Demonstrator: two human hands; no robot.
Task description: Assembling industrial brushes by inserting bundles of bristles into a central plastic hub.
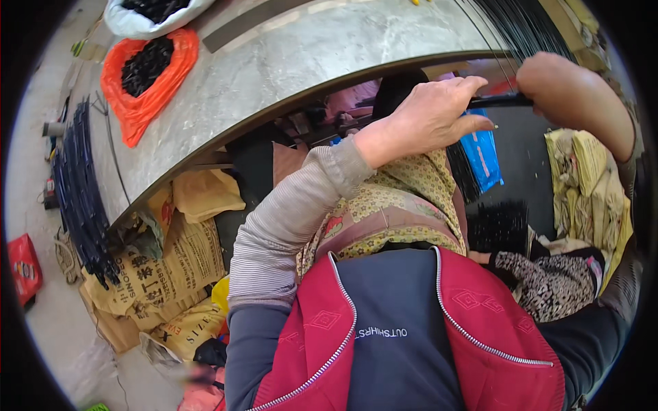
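My right hand (541, 82) is closed in a fist around one end of a black rod (499, 101), beside the table's front edge at the upper right. The rod runs leftward to my left hand (439, 115). That hand lies over the rod's line with thumb and forefinger stretched out and apart; its other fingers are hidden underneath. A patterned cloth (404, 205) covers my lap below. Beneath my hands lie a blue plastic packet (482, 154) and a bunch of thin black rods (464, 175).
A grey stone-patterned table (274, 89) curves across the front. On it are an orange bag of black pieces (171, 75), a white bag (161, 26), and black wires (528, 27). Dark rods (79, 192) stand in a bundle at left; brown sacks (164, 274) and yellowish sacking (586, 181) lie lower.
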